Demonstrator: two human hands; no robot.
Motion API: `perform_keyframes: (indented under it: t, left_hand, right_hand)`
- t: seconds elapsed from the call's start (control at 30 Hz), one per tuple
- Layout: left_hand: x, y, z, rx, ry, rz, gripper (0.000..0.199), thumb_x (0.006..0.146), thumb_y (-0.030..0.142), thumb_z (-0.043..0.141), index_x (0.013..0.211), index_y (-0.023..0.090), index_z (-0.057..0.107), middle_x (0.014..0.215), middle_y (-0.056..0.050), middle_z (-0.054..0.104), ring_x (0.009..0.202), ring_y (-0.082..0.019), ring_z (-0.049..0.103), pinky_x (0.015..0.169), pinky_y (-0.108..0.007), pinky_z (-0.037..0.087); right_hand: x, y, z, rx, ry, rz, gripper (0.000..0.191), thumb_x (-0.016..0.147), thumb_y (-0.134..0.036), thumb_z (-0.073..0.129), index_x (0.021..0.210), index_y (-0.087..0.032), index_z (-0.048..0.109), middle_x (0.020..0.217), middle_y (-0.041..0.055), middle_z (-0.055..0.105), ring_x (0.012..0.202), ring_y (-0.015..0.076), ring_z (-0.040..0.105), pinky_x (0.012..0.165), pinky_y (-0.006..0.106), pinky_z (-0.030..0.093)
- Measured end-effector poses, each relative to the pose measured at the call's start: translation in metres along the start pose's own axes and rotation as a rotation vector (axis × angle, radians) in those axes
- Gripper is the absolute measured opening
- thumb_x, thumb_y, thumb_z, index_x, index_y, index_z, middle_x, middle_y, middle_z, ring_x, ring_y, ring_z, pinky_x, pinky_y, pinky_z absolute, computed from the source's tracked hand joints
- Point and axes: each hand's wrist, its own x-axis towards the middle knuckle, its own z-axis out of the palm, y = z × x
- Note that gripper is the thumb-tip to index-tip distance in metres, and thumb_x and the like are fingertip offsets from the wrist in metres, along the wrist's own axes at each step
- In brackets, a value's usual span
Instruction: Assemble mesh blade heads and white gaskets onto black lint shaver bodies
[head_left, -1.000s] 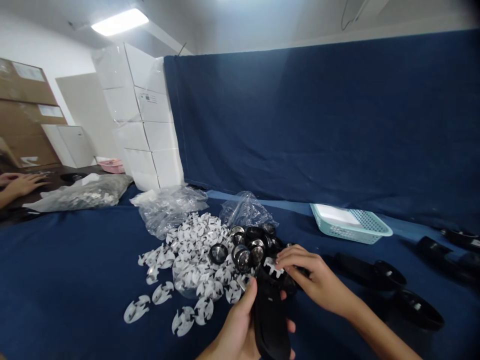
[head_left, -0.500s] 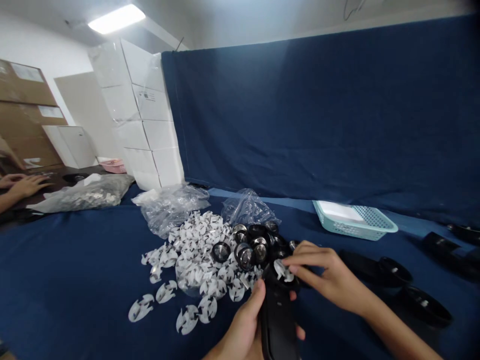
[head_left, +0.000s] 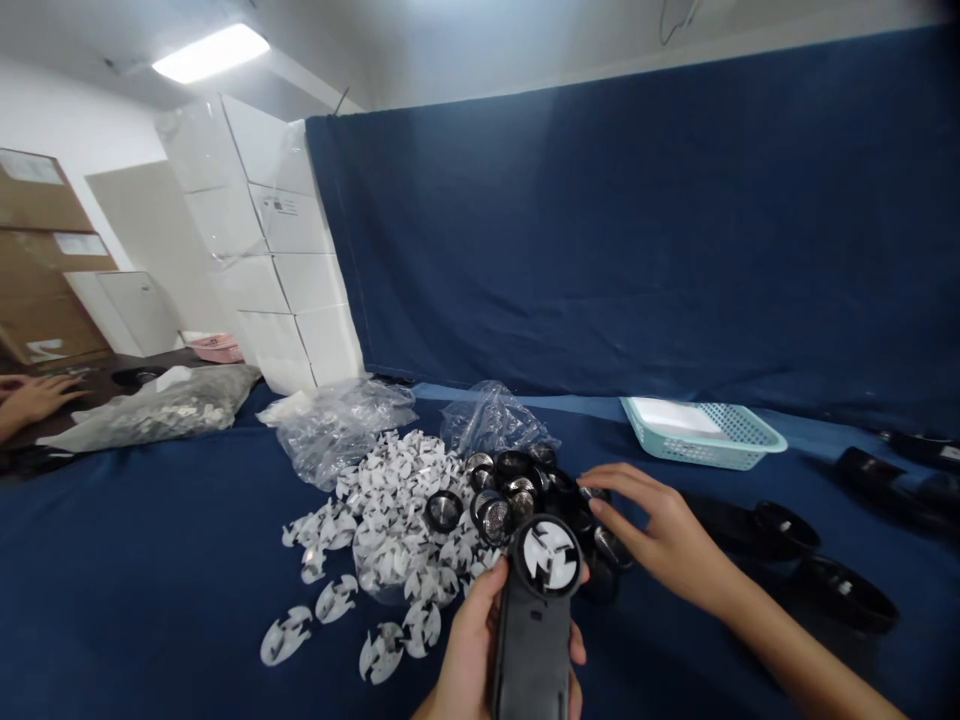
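My left hand [head_left: 471, 640] is wrapped round the long body of a black handheld device [head_left: 532, 650], its round head pointing away from me. Inside that head sits a white bladed disc [head_left: 551, 556]. My right hand [head_left: 667, 530] is at the right side of a pile of black round caps with metal mesh [head_left: 496, 520]. Its thumb and fingers are apart, fingertips at one cap [head_left: 594, 493]; whether they grip it I cannot tell. A heap of white bladed discs [head_left: 405, 490] lies left of the caps, with several loose ones [head_left: 285, 636] nearer me.
Clear plastic bags [head_left: 337, 420] lie behind the heap. A turquoise basket [head_left: 697, 450] stands at the back right, and more black devices [head_left: 847, 595] lie on the right. White boxes [head_left: 292, 280] are stacked at back left. Another person's hand [head_left: 37, 400] shows far left.
My right hand has let go of the white disc, which now sits in the device's head, and has moved up to the caps. The device has turned its round face toward me.
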Motion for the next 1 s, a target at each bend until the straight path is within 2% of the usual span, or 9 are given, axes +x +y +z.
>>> perform_keyframes:
  t: [0.17,0.23,0.37,0.5,0.63,0.73,0.8,0.9,1.0]
  left_hand:
    - [-0.003,-0.005,-0.006,0.038,0.112,-0.027,0.073,0.087,0.07,0.034,0.095,0.006,0.068,0.077,-0.013,0.07,0.052,-0.023,0.069,0.045,-0.026,0.043]
    - [-0.003,-0.005,-0.006,0.042,0.125,-0.031,0.072,0.086,0.069,0.036,0.087,0.006,0.068,0.076,-0.013,0.07,0.052,-0.022,0.068,0.044,-0.025,0.042]
    - [-0.002,-0.005,-0.001,-0.014,0.111,-0.016,0.07,0.089,0.066,0.033,0.1,0.007,0.068,0.074,-0.011,0.069,0.052,-0.019,0.067,0.044,-0.025,0.042]
    - [0.0,-0.006,0.0,-0.008,0.14,-0.032,0.073,0.089,0.068,0.031,0.099,0.005,0.068,0.073,-0.012,0.07,0.051,-0.021,0.067,0.045,-0.026,0.043]
    - [0.0,-0.006,-0.003,0.02,0.147,-0.016,0.071,0.089,0.067,0.032,0.108,0.007,0.065,0.073,-0.012,0.07,0.05,-0.022,0.067,0.044,-0.026,0.042]
    - [0.0,-0.005,-0.005,0.01,0.144,-0.029,0.072,0.09,0.067,0.03,0.107,0.007,0.065,0.073,-0.012,0.07,0.052,-0.023,0.068,0.045,-0.027,0.043]
    - [0.0,-0.006,-0.006,0.009,0.123,-0.027,0.073,0.09,0.067,0.028,0.112,0.007,0.063,0.073,-0.011,0.07,0.052,-0.023,0.068,0.045,-0.027,0.042]
    - [0.0,-0.006,-0.006,0.027,0.077,-0.008,0.075,0.09,0.068,0.027,0.122,0.008,0.058,0.073,-0.01,0.069,0.052,-0.024,0.068,0.046,-0.028,0.042]
    - [0.0,-0.006,-0.004,0.011,0.076,0.023,0.076,0.092,0.067,0.027,0.126,0.006,0.056,0.074,-0.011,0.069,0.053,-0.023,0.067,0.048,-0.028,0.043]
  right_hand:
    - [-0.013,-0.039,-0.006,0.178,-0.192,-0.048,0.035,0.093,-0.046,0.051,0.124,-0.036,0.063,0.151,0.0005,0.04,0.139,0.0327,0.035,0.113,0.055,0.028]
    - [-0.014,-0.04,-0.008,0.274,-0.15,-0.018,0.052,0.095,-0.058,0.032,0.089,-0.031,0.076,0.14,0.0006,0.054,0.138,0.0324,0.035,0.114,0.056,0.023]
    - [-0.01,-0.035,-0.011,0.545,0.145,0.138,0.074,0.098,-0.056,0.011,0.04,-0.024,0.045,0.088,0.0069,0.072,0.117,0.03,0.055,0.11,0.05,0.031]
    - [-0.012,-0.041,-0.011,0.469,0.027,0.141,0.05,0.096,-0.055,0.031,0.082,-0.027,0.07,0.109,0.0071,0.07,0.116,0.0303,0.056,0.107,0.049,0.036]
    - [-0.02,-0.045,-0.007,0.287,-0.124,0.06,0.043,0.093,-0.055,0.041,0.127,-0.036,0.06,0.125,0.0051,0.065,0.131,0.03,0.045,0.112,0.051,0.028]
    - [-0.02,-0.044,-0.005,0.294,-0.004,0.099,0.048,0.094,-0.059,0.036,0.109,-0.03,0.072,0.062,0.0037,0.067,0.084,0.0273,0.067,0.09,0.046,0.047]
    - [-0.017,-0.046,-0.008,0.481,0.051,0.19,0.065,0.096,-0.06,0.021,0.087,-0.025,0.076,0.034,-0.0037,0.041,0.04,0.0176,0.051,0.066,0.039,0.052]
    - [-0.011,-0.05,-0.02,0.72,0.115,0.211,0.074,0.098,-0.057,0.013,0.073,-0.022,0.073,0.028,-0.0077,0.023,0.026,0.0114,0.028,0.058,0.036,0.05]
    - [-0.003,-0.037,-0.034,0.428,0.157,0.176,0.051,0.096,-0.055,0.034,0.083,-0.024,0.073,0.034,-0.0058,0.039,0.034,0.0141,0.042,0.06,0.035,0.05]
